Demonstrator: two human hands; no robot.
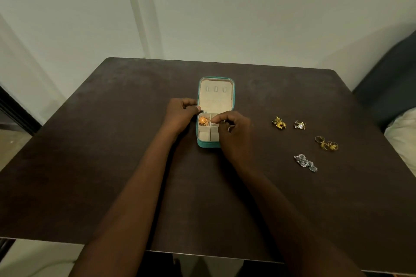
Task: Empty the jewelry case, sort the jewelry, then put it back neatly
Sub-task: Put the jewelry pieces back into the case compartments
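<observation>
A small teal jewelry case (215, 94) lies open in the middle of the dark table (112, 141), its cream lid leaning back. A round gold earring (203, 120) sits in the rear left compartment; the two front compartments look empty. My left hand (181, 113) holds the case's left edge at the hinge, fingers curled against it. My right hand (233, 129) hovers over the case's right half with fingers curled; whether it pinches anything is hidden. Sorted on the table to the right lie gold earrings (279, 123), a small silver piece (299, 124), gold rings (326, 143) and silver flower earrings (305, 162).
The table stands against a pale wall. A dark seat (387, 87) and a light cushion (405, 132) lie off its right edge. The floor shows at the left and beneath the near edge.
</observation>
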